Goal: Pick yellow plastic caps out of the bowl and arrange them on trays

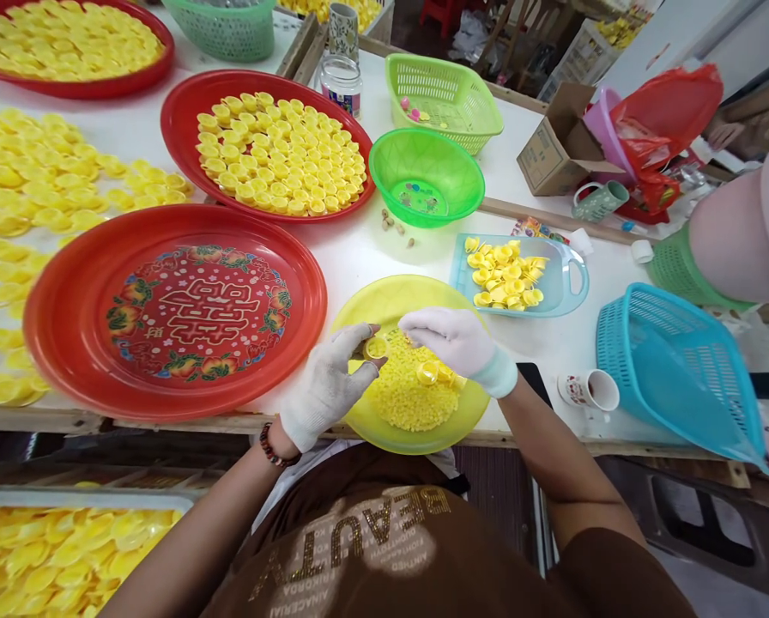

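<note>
Gloved in white, my left hand [333, 382] holds a small round yellow cup [376, 348] between thumb and fingers over the left side of a yellow bowl [362, 300]. My right hand [452, 343], also in a white glove, is just right of it above the same bowl, its fingers pressed together; what they hold, if anything, is hidden. Small yellow pellets [416, 408] fill the bowl's middle, and a few yellow cups [426, 372] lie on them below my right hand. Left of the bowl stands a red tray [195, 313] with a printed pattern and nothing in it.
Behind are a red tray [182, 129] of yellow cups and a green bowl [426, 178]. Yellow pieces [510, 275] sit in a blue tray [555, 287] at the right. Farther right stand a mug [589, 390] and a blue basket [677, 369]. Loose yellow cups [37, 180] cover the left side.
</note>
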A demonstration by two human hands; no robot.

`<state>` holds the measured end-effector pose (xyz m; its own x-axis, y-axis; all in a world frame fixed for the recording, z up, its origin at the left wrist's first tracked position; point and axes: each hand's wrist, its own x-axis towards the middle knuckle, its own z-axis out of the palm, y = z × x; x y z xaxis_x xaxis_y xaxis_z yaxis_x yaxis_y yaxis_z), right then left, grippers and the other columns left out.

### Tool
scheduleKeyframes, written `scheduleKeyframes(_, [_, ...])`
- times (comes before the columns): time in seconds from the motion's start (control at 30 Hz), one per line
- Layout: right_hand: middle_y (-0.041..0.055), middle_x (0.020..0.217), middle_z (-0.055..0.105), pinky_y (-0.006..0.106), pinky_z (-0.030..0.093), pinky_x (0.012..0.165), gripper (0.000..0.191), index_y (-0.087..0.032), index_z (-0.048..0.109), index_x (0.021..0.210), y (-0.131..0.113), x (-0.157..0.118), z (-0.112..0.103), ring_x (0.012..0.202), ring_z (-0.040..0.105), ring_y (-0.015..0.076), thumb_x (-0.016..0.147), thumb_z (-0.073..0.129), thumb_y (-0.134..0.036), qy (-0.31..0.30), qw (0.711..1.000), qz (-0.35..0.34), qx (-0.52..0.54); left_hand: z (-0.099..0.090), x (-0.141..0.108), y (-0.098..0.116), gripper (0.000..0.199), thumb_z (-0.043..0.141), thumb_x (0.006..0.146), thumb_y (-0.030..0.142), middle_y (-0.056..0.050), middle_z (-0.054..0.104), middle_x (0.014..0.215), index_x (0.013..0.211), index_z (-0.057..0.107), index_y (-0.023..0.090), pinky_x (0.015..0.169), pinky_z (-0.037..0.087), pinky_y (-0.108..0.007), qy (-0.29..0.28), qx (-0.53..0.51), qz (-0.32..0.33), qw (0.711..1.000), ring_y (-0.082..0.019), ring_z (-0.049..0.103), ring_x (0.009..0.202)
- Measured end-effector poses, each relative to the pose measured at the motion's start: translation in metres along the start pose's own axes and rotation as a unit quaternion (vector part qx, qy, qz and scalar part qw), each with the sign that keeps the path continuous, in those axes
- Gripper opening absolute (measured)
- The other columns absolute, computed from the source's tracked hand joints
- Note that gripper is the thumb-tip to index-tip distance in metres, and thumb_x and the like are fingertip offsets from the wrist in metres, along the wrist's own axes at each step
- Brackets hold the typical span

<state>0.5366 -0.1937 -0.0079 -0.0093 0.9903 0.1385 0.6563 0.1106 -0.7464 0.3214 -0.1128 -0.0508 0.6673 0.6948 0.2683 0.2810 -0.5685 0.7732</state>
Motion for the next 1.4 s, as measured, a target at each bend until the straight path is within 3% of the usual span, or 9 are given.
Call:
scheduleKeyframes(0.23, [0.0053,0.103,0.073,0.035,0.049,0.089,0.027,-0.019,0.071,0.106,0.028,0.001,0.001,0.097,0.065,0.0197,0.1,0.046,-0.027,-0.065,0.992,-0.003,-0.108,-0.066,0.003,-0.041,0.025,0.063,0.087,0.033,-0.01,0.064,0.109,0.106,0.067,0.018,0.09,0.053,-0.039,0.131,0.209,-0.062,0.967,-0.025,0.063,0.094])
scheduleKeyframes(0.5, [0.0079,0.1,0.072,0.039,0.04,0.081,0.028,-0.027,0.073,0.106,0.034,-0.025,0.008,0.099,0.06,0.0297,0.079,0.074,-0.033,-0.261,0.912,0.027,-0.315,-0.082,-0.018,-0.114,0.023,0.054,0.075,0.027,-0.011,0.066,0.09,0.093,0.064,0.018,0.081,0.051,-0.036,-0.033,0.28,-0.135,0.95,-0.027,0.061,0.086])
scheduleKeyframes(0.63, [0.008,0.093,0.072,0.039,0.042,0.081,0.013,-0.023,0.073,0.095,0.035,-0.027,0.013,0.092,0.062,0.0265,0.084,0.065,-0.024,-0.266,0.93,0.038,-0.252,-0.09,-0.025,-0.09,0.032,0.057,0.075,0.028,-0.011,0.066,0.098,0.104,0.066,0.018,0.083,0.053,-0.038,-0.048,0.262,-0.137,0.954,-0.027,0.063,0.089])
scheduleKeyframes(0.77, [0.0075,0.107,0.071,0.04,0.051,0.089,0.024,-0.022,0.064,0.113,0.024,-0.015,0.019,0.098,0.066,0.0222,0.093,0.059,-0.033,-0.147,0.986,0.079,0.012,-0.074,-0.025,-0.033,0.04,0.064,0.086,0.036,-0.01,0.064,0.113,0.122,0.061,0.018,0.085,0.054,-0.036,0.009,0.154,-0.069,0.986,-0.022,0.064,0.086])
scheduleKeyframes(0.9, [0.0069,0.107,0.07,0.037,0.057,0.085,0.027,-0.022,0.058,0.11,0.01,-0.012,0.037,0.097,0.069,0.0201,0.088,0.067,-0.035,-0.083,0.952,0.15,0.252,-0.02,-0.023,0.009,0.043,0.069,0.088,0.034,-0.009,0.066,0.114,0.127,0.058,0.021,0.087,0.055,-0.035,-0.031,0.011,0.008,0.999,-0.021,0.066,0.094])
scheduleKeyframes(1.07, [0.0059,0.101,0.071,0.037,0.06,0.082,0.034,-0.022,0.055,0.111,0.017,-0.014,0.046,0.088,0.071,0.0187,0.088,0.068,-0.044,-0.133,0.899,0.168,0.381,0.015,-0.024,0.012,0.026,0.068,0.089,0.029,-0.008,0.068,0.111,0.112,0.062,0.02,0.082,0.056,-0.031,0.028,-0.075,-0.025,0.996,-0.018,0.065,0.091])
scheduleKeyframes(1.23, [0.0078,0.105,0.069,0.034,0.053,0.082,0.025,-0.017,0.062,0.109,0.039,0.016,0.03,0.09,0.067,0.0182,0.098,0.05,-0.036,-0.152,0.98,0.117,0.061,0.002,-0.021,0.003,0.035,0.067,0.089,0.031,-0.006,0.07,0.105,0.12,0.059,0.019,0.078,0.057,-0.029,0.043,-0.127,-0.085,0.987,-0.016,0.068,0.084])
scheduleKeyframes(1.33, [0.0111,0.106,0.067,0.031,0.048,0.08,0.028,-0.015,0.066,0.103,0.048,0.033,0.033,0.094,0.064,0.0227,0.09,0.062,-0.04,-0.241,0.944,0.117,-0.195,-0.004,-0.015,0.002,0.038,0.064,0.085,0.022,-0.006,0.07,0.113,0.123,0.059,0.018,0.083,0.057,-0.029,0.051,-0.092,-0.089,0.99,-0.017,0.069,0.088])
scheduleKeyframes(1.4, [0.0113,0.105,0.068,0.03,0.046,0.073,0.041,-0.015,0.067,0.104,0.05,0.035,0.042,0.089,0.064,0.0238,0.079,0.074,-0.047,-0.327,0.91,0.106,-0.23,-0.004,-0.013,0.004,0.042,0.062,0.082,0.017,-0.007,0.07,0.115,0.124,0.059,0.017,0.085,0.057,-0.03,0.039,-0.046,-0.084,0.995,-0.017,0.068,0.088])
